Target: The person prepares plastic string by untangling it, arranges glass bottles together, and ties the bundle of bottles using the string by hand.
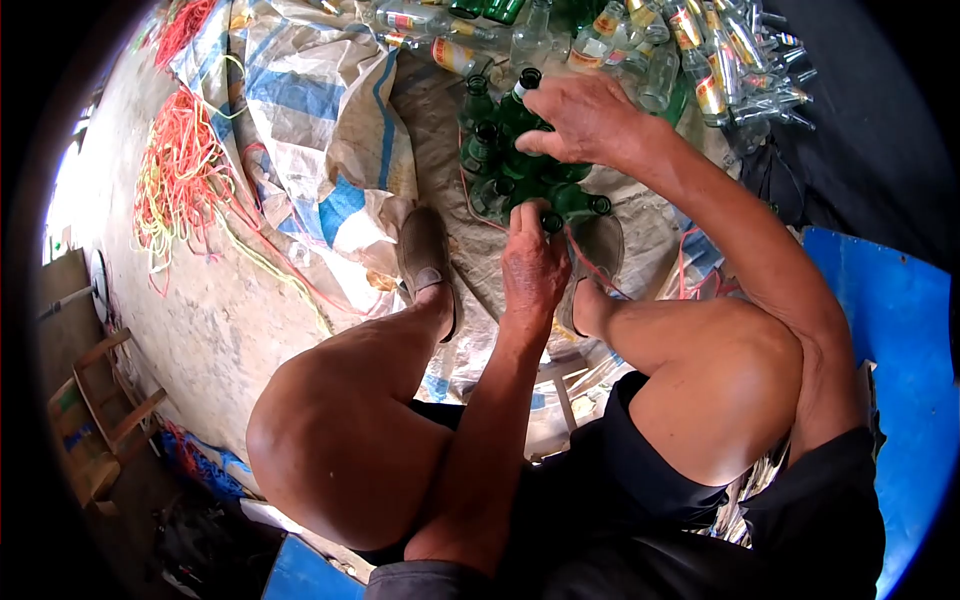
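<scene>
A tight cluster of green glass bottles (480, 147) stands upright on the sheet between my feet, with a pink string along its left edge. My left hand (535, 262) is at the near side of the cluster, its fingers closed against the neck of a green bottle (551, 222). Over the far right side is my right hand (588, 115), thumb and forefinger apart. Its forefinger is beside the neck of another green bottle (527, 82); its other fingers are partly hidden. One more green bottle (590, 205) leans outward at the right, near my shoe.
Clear bottles with labels (715, 75) lie piled at the back right. A striped woven sheet (300, 90) spreads to the left, beside a tangle of pink and yellow string (180, 165). A blue panel (890, 330) is at the right, a wooden frame (110, 405) at the far left.
</scene>
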A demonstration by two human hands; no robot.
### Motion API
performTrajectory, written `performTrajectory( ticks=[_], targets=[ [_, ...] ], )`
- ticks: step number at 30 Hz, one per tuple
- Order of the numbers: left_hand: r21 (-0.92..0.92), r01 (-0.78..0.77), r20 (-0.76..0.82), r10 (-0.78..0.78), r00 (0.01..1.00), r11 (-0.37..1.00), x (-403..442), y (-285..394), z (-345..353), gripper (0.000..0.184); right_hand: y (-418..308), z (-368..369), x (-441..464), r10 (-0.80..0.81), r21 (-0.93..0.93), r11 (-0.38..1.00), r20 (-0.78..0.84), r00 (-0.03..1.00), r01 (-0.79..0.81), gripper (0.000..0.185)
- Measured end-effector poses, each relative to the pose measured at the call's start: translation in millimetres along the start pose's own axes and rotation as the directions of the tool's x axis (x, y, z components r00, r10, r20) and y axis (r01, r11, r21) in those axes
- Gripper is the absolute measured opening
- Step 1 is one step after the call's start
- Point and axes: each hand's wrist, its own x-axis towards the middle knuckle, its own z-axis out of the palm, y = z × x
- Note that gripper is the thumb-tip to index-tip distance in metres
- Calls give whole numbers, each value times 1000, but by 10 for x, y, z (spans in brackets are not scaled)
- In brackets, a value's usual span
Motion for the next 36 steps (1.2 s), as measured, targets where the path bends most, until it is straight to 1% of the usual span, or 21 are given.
performTrajectory(
  ticks=[2,3,6,12,15,18,21,27,30,31,34,35,36],
  targets=[
    [0,0,-7,0,1000,1000,-7,-9,9,31,-20,73,-102,7,14,1000,86,996,-8,38],
    [0,-1,-11,1,1000,1000,-5,-15,15,31,21,231,-124,-10,-12,1000,51,999,10,37],
    [2,1,-14,-1,1000,1000,-5,-26,20,31,52,373,-160,-47,-23,999,-72,996,45,30],
    [10,-2,-19,3,1000,1000,-2,-20,8,30,-9,287,-64,22,46,999,67,998,-26,26],
    [-1,-2,-23,2,1000,1000,-5,-3,1,30,36,349,-61,-70,10,997,-84,994,71,29],
    [-19,-6,-26,5,1000,1000,-1,-41,25,30,19,321,-27,-59,5,998,-56,997,60,27],
    [4,-17,-29,17,999,1000,1,-42,24,30,38,348,-27,-75,10,997,-90,993,76,26],
    [-13,-27,-34,26,999,1000,-7,-50,35,30,42,362,-49,-106,-5,994,-126,986,106,26],
    [-20,-33,-43,32,999,999,-9,-57,51,31,14,377,-62,-82,-35,996,-119,990,78,26],
    [-24,0,-24,-1,1000,1000,-15,-47,47,32,19,387,-60,-67,-38,997,-84,994,64,30],
    [-31,-30,-43,29,999,999,-21,-30,55,32,52,398,-118,-85,33,995,-210,974,94,31],
    [-5,-41,-41,40,998,999,-18,-31,48,32,74,338,-116,-54,58,996,-132,990,62,38],
    [23,-71,-63,73,995,997,-16,-54,64,31,143,382,-146,-65,62,995,-242,968,83,42]
  ],
)
